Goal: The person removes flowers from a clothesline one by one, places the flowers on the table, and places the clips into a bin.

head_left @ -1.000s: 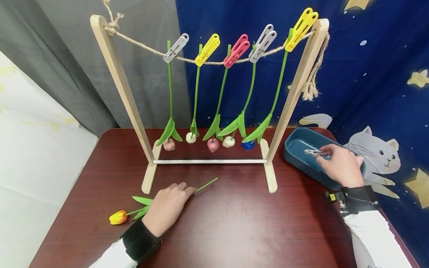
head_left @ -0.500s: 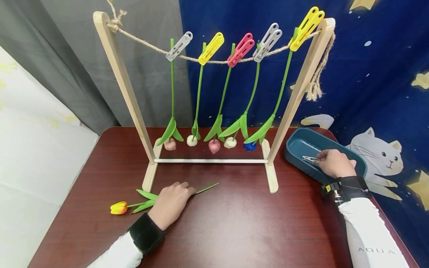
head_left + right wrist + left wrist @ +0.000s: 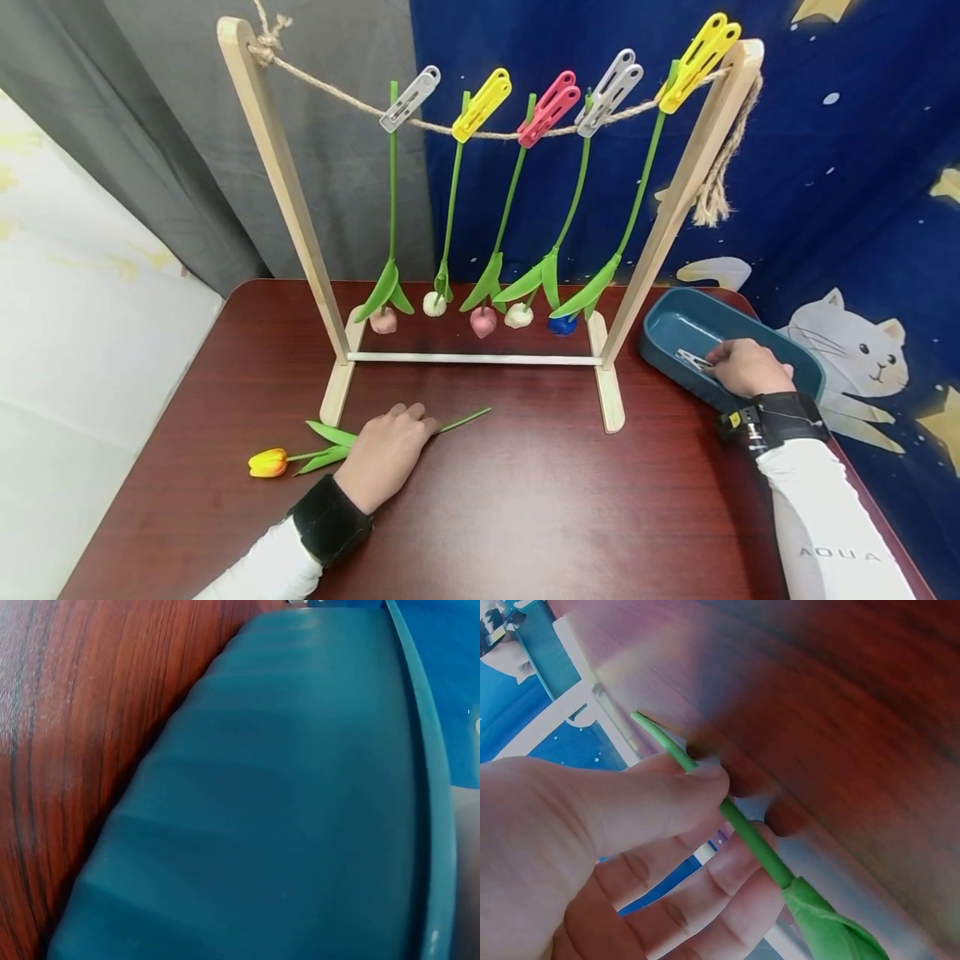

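Note:
An orange-yellow tulip [image 3: 267, 462] lies on the dark red table [image 3: 525, 508], its green stem [image 3: 463, 419] pointing right. My left hand [image 3: 390, 450] covers the middle of the stem; in the left wrist view thumb and fingers pinch the stem [image 3: 742, 829]. My right hand [image 3: 742, 367] is in the teal tray [image 3: 663, 321] at the right and pinches a grey clothespin [image 3: 692, 359]. The right wrist view shows only the tray's outer wall [image 3: 285, 795] and table.
A wooden rack [image 3: 678, 200] with a rope [image 3: 337, 92] stands at the back. Several tulips hang upside down from coloured clothespins, such as a pink one [image 3: 551, 107]. Blue starry cloth [image 3: 840, 150] hangs behind.
My right hand with the grey clothespin has sunk lower into the tray. The left hand stays on the stem. The head view has shifted slightly.

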Demonstrator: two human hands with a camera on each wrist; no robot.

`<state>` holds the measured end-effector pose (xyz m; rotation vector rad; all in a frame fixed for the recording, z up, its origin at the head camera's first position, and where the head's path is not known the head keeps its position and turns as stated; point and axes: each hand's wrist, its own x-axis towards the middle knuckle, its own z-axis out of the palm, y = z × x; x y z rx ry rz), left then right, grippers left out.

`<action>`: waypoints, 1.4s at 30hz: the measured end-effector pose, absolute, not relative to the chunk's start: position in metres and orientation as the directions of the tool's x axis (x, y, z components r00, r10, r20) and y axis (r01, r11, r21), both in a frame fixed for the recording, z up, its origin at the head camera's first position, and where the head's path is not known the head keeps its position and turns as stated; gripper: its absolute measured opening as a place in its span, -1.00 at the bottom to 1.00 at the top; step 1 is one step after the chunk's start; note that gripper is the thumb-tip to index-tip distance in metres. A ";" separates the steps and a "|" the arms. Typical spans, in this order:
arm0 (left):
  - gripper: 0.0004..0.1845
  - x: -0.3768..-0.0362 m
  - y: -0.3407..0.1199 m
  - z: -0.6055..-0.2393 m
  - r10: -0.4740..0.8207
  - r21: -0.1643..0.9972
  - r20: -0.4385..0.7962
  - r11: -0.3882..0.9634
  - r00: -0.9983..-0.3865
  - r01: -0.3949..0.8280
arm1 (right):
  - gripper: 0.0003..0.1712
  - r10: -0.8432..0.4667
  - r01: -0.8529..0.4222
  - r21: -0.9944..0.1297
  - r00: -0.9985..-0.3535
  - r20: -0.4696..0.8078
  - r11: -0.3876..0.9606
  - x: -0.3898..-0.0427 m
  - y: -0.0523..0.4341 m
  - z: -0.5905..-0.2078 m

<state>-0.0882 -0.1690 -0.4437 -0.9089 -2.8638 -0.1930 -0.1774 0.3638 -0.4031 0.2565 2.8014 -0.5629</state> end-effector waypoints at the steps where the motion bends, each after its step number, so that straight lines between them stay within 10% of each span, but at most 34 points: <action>1: -0.78 -0.088 -0.169 -0.444 0.563 0.079 0.163 0.811 -0.810 0.579 | -0.63 0.117 0.224 -0.351 -0.946 -0.301 0.909 -0.178 0.364 -0.403; 17: -0.70 -0.083 -0.174 -0.431 0.520 0.125 0.213 0.825 -0.827 0.551 | -0.40 0.076 0.098 -0.346 -0.994 -0.077 0.933 -0.154 0.339 -0.369; 27: -0.55 -0.092 -0.184 -0.392 0.373 0.278 0.479 0.795 -0.795 0.540 | -0.46 -0.032 -0.081 -0.343 -0.989 0.147 0.936 -0.131 0.287 -0.300; 42: -0.53 -0.122 -0.179 -0.347 0.048 0.452 0.775 0.654 -0.630 0.607 | -0.72 -0.279 -0.494 -0.237 -0.756 0.592 0.836 -0.109 0.186 -0.205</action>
